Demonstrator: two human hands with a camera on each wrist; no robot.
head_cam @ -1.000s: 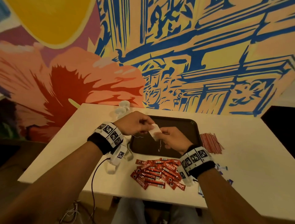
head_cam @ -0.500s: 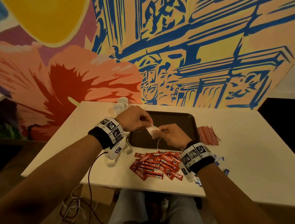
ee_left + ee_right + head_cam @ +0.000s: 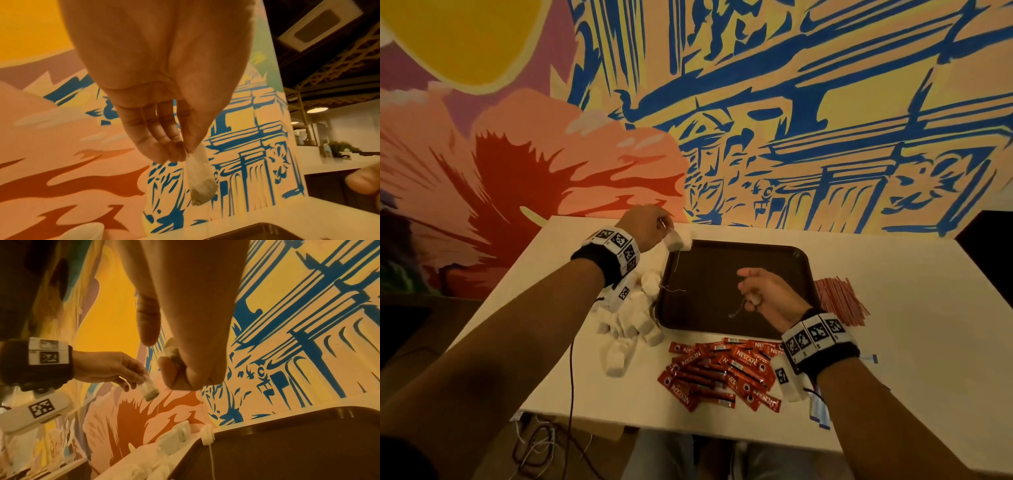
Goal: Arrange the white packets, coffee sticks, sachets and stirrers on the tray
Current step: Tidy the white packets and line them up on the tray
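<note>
The left hand (image 3: 645,224) has its grip narrow: thumb and fingertips (image 3: 176,152) pinch the top edge of one white packet (image 3: 200,178), which hangs free over the far left corner of the tray (image 3: 736,322). It looks like a thin paper bag with loose filling in its bottom, so it should be very light, soft and easy to tear; I would hold it at the top seam and lay it down, not squeeze the belly. A thread (image 3: 675,270) trails from it onto the tray and may catch. The right hand (image 3: 767,298) is curled around another small packet over the tray. More white packets (image 3: 633,318) are heaped on the counter (image 3: 893,359) left of the tray, the coffee sticks (image 3: 722,370) lie in front of it, and the stirrers (image 3: 840,299) on its right.
</note>
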